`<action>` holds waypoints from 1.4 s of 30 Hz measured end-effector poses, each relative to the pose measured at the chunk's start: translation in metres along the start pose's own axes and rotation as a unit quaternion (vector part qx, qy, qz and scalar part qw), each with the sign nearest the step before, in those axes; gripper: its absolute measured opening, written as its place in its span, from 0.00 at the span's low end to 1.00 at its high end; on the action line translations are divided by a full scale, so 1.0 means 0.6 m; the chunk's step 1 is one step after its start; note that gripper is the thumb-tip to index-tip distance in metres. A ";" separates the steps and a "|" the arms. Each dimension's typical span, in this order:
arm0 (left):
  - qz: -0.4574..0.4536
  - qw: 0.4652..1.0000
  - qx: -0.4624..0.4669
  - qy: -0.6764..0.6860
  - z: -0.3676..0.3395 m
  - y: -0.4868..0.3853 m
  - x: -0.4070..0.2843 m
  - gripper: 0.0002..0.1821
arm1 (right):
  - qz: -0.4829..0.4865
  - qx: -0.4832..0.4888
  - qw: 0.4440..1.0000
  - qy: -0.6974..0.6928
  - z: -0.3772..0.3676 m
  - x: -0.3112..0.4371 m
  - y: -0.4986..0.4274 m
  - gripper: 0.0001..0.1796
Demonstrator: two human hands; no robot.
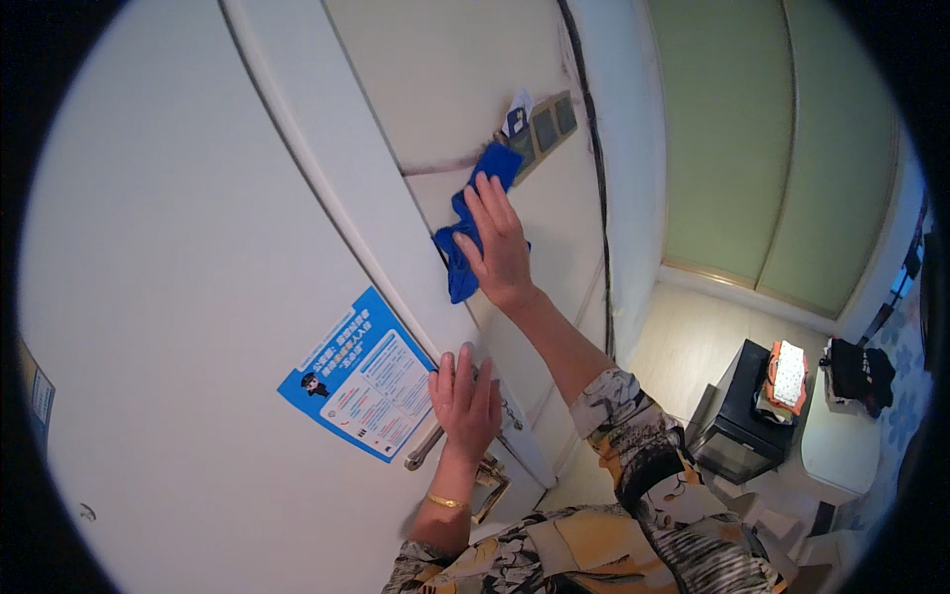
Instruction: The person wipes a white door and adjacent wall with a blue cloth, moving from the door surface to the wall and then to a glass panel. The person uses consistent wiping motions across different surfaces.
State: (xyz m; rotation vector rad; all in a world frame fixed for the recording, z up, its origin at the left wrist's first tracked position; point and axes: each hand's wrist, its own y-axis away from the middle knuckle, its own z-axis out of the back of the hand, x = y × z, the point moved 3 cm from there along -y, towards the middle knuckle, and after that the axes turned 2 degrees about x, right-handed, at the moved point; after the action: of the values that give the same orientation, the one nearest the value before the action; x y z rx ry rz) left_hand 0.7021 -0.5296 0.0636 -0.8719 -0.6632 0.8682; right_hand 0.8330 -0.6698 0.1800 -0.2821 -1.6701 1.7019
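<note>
A blue cloth lies under my right hand, which presses it against the tiled wall beside the door frame. The cloth's upper end touches a panel of wall switches, where a white paper and a dark card stick out. My left hand rests flat with fingers apart at the edge of the white door, holding nothing. It is just above the metal door handle and beside a blue and white printed notice on the door. A gold-coloured bracelet circles my left wrist.
A black cable runs along the wall. To the right are green sliding doors, a black box-shaped cabinet with folded clothes on it, and a white rounded surface bearing dark folded clothes.
</note>
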 end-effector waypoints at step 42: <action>-0.060 0.978 0.120 -0.162 -0.045 0.033 0.006 0.15 | -0.692 0.107 0.705 -0.109 -0.110 -0.125 0.656 0.29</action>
State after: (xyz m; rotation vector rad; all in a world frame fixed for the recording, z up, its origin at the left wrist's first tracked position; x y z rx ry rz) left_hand 0.7181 -0.5292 0.0337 -0.4721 -0.8636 0.9675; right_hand 0.7946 -0.6245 -0.2215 1.0942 -1.1388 0.6742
